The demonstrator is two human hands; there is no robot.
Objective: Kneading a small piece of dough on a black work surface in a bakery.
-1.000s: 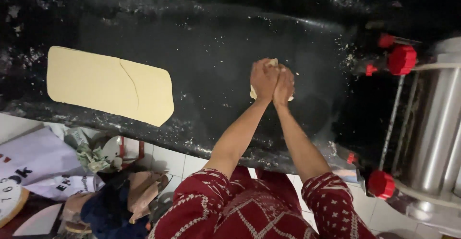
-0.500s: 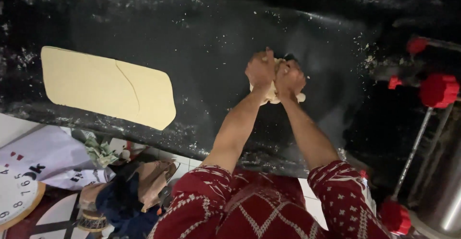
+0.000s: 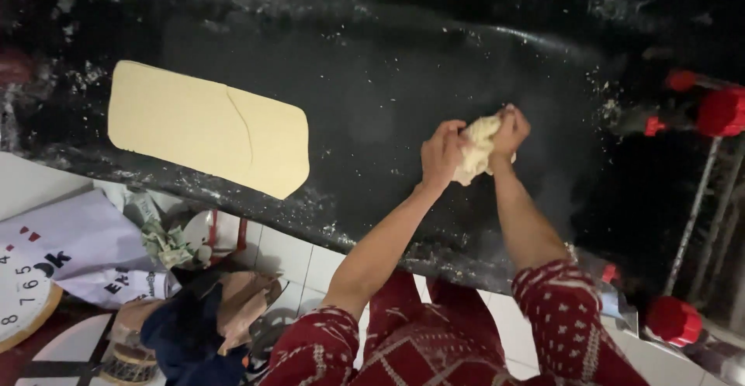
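A pale lump of dough (image 3: pixel 476 149) is lifted slightly over the black, flour-dusted counter (image 3: pixel 372 91). My left hand (image 3: pixel 439 155) grips its left side and my right hand (image 3: pixel 511 131) grips its right top. Both arms reach out from red patterned sleeves at the bottom of the view. A flat rolled sheet of dough (image 3: pixel 208 128) with a crack across it lies on the counter at the left, well apart from my hands.
A machine with red knobs (image 3: pixel 718 110) and metal rods stands at the right edge. Below the counter's front edge at the left lie a white bag (image 3: pixel 77 246), a round clock face (image 3: pixel 22 297), crumpled paper and dark cloth on white floor tiles.
My hands, pressed together on the dough against the counter earlier, have pulled apart slightly and raised the lump. The camera view has swung left, so hands and machine now sit further right.
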